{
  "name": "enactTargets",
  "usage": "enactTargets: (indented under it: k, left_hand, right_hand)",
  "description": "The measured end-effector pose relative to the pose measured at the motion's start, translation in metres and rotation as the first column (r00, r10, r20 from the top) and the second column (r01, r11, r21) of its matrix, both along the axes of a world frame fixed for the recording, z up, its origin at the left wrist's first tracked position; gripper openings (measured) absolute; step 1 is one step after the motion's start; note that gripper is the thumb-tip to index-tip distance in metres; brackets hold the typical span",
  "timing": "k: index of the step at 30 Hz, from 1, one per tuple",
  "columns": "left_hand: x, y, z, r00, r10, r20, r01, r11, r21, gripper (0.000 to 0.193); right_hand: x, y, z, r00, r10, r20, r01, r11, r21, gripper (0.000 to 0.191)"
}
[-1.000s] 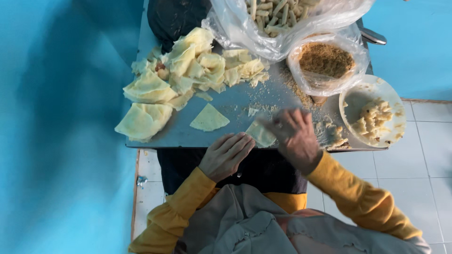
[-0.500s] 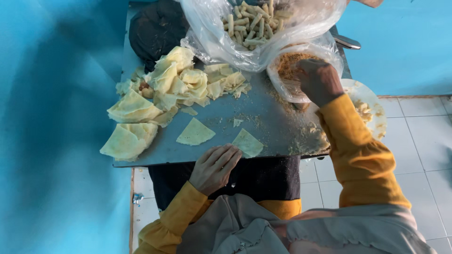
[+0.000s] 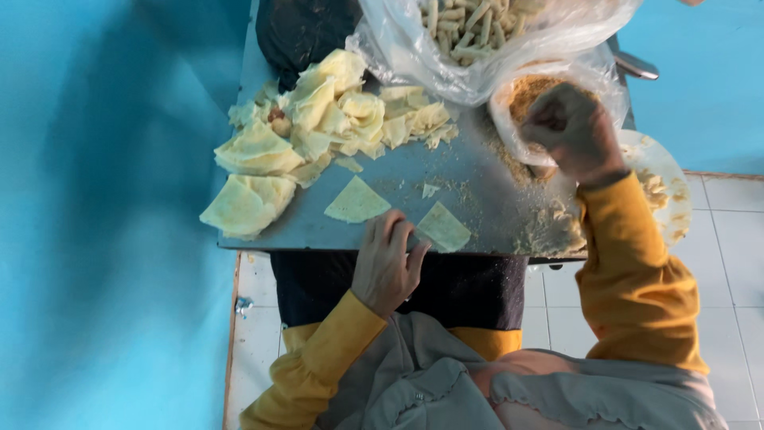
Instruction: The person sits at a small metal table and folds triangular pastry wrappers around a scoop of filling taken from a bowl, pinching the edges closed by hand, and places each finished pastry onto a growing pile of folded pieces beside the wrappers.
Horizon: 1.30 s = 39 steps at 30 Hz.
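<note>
The left hand (image 3: 386,267) is resting open-fingered beside a triangular wrapper (image 3: 443,227) on the counter (image 3: 477,191); the right hand (image 3: 569,131), fingers curled closed, is dipping into the crumb bag (image 3: 517,103).

Two clear plastic bags (image 3: 493,48), perhaps

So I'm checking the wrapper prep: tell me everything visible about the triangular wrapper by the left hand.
The triangular wrapper is a thin, pale yellow piece that looks like soft dough, lying flat near the front edge of the grey metal tray. The left hand rests beside it, fingertips touching its left edge. Crumbs lie scattered around it. A second triangle lies apart to its left.
</note>
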<state>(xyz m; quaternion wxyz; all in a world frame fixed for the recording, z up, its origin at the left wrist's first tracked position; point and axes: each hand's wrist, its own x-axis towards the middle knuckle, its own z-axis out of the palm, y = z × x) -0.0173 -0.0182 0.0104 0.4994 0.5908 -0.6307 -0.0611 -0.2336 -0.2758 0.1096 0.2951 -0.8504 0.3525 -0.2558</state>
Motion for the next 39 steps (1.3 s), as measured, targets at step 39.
enactTargets:
  k: [39]
  left_hand:
    - [-0.019,-0.005,0.015,0.992,-0.045,-0.118,0.046,0.999,0.010,0.031]
  right_hand:
    - [0.036,0.163,-0.036,0.984,-0.027,-0.174,-0.028,0.953,-0.303,0.022]
